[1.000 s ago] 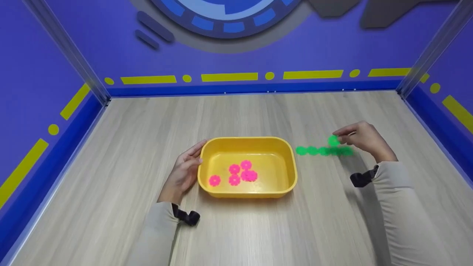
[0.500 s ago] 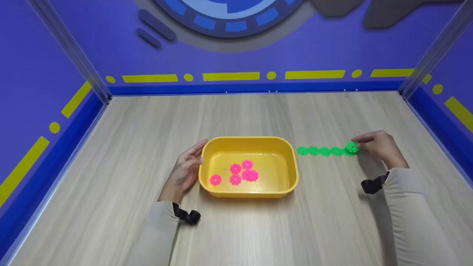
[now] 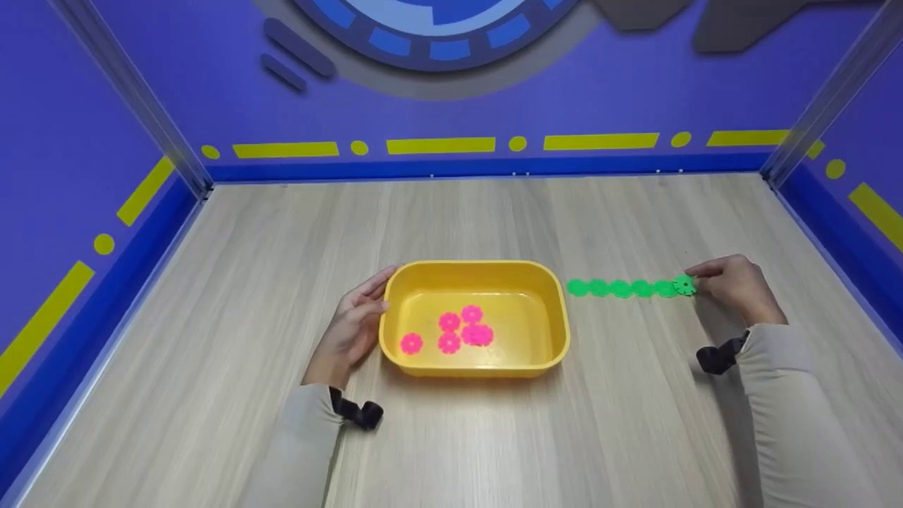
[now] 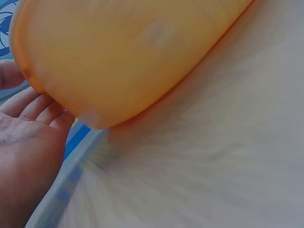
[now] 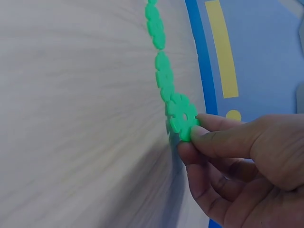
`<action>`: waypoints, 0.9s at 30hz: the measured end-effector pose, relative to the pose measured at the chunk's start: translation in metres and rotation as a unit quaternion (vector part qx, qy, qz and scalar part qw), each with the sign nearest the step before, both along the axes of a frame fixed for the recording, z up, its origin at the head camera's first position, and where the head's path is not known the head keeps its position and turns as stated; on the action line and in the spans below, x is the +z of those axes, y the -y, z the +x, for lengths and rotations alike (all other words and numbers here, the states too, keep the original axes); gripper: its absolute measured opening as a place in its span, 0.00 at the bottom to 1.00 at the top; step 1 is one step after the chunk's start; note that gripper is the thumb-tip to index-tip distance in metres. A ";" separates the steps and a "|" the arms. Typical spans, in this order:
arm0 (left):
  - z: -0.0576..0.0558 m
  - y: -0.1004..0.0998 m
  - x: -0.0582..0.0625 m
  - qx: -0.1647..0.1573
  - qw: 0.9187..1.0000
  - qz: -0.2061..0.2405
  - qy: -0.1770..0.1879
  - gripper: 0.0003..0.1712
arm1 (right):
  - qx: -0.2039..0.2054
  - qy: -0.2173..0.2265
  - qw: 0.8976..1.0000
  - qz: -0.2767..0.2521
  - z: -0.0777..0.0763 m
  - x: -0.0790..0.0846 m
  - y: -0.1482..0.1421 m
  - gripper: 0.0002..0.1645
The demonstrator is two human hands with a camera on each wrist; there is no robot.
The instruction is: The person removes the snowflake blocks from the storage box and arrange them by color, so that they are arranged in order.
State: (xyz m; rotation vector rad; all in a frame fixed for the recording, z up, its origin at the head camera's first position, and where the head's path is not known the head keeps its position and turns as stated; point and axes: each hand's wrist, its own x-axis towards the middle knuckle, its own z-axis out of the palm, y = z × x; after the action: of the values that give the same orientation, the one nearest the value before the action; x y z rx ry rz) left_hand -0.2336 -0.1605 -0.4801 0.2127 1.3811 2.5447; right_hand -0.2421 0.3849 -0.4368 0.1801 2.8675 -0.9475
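The left hand grips the left end of a yellow plastic tub, thumb at the rim and fingers along the outer wall. In the left wrist view the tub's wall fills the upper part. Several pink flower-shaped discs lie in the tub, a few of them overlapping. To its right runs a straight row of green flower-shaped discs. At the row's right end the right hand pinches one more green notched disc between thumb and fingers; it is tilted and overlaps the row's last disc.
A light wood-grain tabletop lies under everything. Blue-purple panels with yellow markings stand at the back and both sides. Each sleeve carries a black wrist camera, the right one close over the table.
The right hand has moved right and lower with its green disc, from above the middle of the row to the row's right end. The left hand and tub stay put.
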 end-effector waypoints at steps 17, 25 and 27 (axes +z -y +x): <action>-0.001 0.000 0.000 -0.010 1.000 -0.001 -0.004 0.37 | 0.007 0.017 1.000 0.016 0.003 0.004 -0.002 0.22; 0.000 0.001 0.000 -0.005 1.000 -0.007 -0.005 0.37 | 0.004 -0.003 1.000 0.029 0.000 0.008 0.003 0.23; 0.000 0.001 0.000 -0.006 1.000 -0.007 -0.007 0.37 | 0.003 -0.009 1.000 0.027 -0.001 0.011 0.006 0.22</action>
State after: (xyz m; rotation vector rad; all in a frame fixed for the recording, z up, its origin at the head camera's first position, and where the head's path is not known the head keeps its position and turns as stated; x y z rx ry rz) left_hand -0.2341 -0.1614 -0.4805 0.2351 1.3980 2.5283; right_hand -0.2431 0.3792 -0.4258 0.1689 2.9101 -0.8764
